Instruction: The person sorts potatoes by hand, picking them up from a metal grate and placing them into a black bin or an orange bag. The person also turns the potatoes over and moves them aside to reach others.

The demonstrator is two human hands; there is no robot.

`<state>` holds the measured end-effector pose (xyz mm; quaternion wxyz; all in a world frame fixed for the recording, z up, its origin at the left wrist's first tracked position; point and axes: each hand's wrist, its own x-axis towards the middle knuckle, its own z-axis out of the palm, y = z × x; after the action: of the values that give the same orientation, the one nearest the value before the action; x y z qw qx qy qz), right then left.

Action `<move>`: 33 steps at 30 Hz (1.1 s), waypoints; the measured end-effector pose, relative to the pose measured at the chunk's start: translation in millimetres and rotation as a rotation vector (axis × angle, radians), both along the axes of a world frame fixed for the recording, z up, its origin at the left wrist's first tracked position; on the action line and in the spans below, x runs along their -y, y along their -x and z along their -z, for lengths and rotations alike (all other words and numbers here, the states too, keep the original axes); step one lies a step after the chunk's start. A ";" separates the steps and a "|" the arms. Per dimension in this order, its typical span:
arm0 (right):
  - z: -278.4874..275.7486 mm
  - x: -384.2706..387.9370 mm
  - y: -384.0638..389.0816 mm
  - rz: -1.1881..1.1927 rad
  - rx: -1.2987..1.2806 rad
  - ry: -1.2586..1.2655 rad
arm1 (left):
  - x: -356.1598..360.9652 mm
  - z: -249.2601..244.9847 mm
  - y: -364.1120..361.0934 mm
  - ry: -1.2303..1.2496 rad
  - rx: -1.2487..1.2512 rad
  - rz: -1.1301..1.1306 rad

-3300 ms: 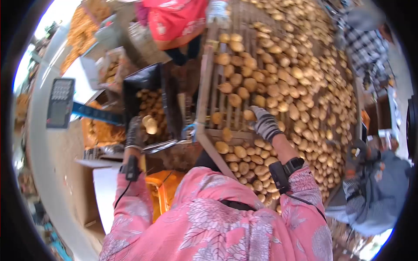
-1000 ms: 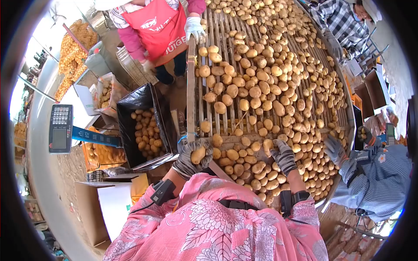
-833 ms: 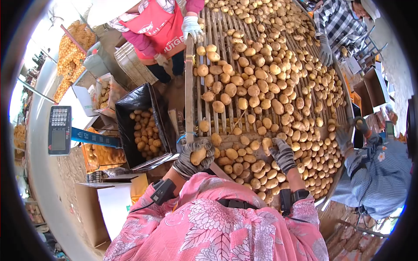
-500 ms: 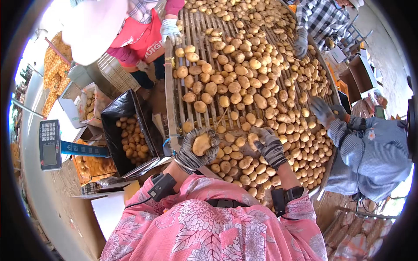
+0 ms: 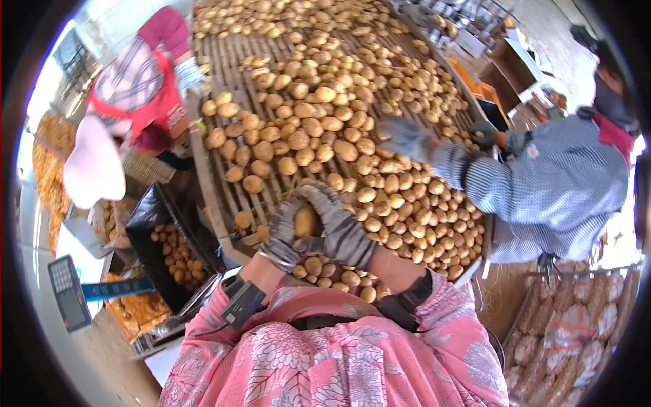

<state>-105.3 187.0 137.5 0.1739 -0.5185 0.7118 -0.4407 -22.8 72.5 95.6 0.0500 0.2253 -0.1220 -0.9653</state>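
A potato (image 5: 305, 222) sits between my two gloved hands over the near edge of the slatted table (image 5: 203, 169). My left hand (image 5: 281, 234) has its fingers wrapped round the potato's left side. My right hand (image 5: 336, 227), in a grey striped glove, closes over the potato from the right, its fingers touching those of my left hand. Many loose potatoes (image 5: 407, 230) lie on the slats around and beyond both hands.
A black-lined crate (image 5: 146, 217) with potatoes stands at the left, near a scale display (image 5: 69, 292). A co-worker in blue (image 5: 549, 183) reaches over the table from the right. Another co-worker in a red apron (image 5: 146, 102) bends at the left.
My right hand has moved left and come together with my left hand around the potato. The view has shifted right. The blue-sleeved co-worker's arm reaches farther over the potatoes; the red-aproned co-worker bends lower.
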 end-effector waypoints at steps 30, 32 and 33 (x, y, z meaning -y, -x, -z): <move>98.3 -199.1 80.9 0.866 -0.065 -0.737 | 177.9 77.1 -291.0 0.878 1.025 0.049; 88.7 -180.2 80.8 0.696 -0.057 -0.807 | 128.6 26.9 -217.4 0.944 0.696 0.253; 77.9 -168.8 72.8 0.660 -0.110 -0.842 | 98.6 5.2 -174.2 1.019 0.591 0.304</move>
<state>-178.2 355.9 59.7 0.1813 -0.1748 0.9602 -0.1206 151.4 -26.1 90.4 -0.0230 0.4114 -0.6083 -0.6784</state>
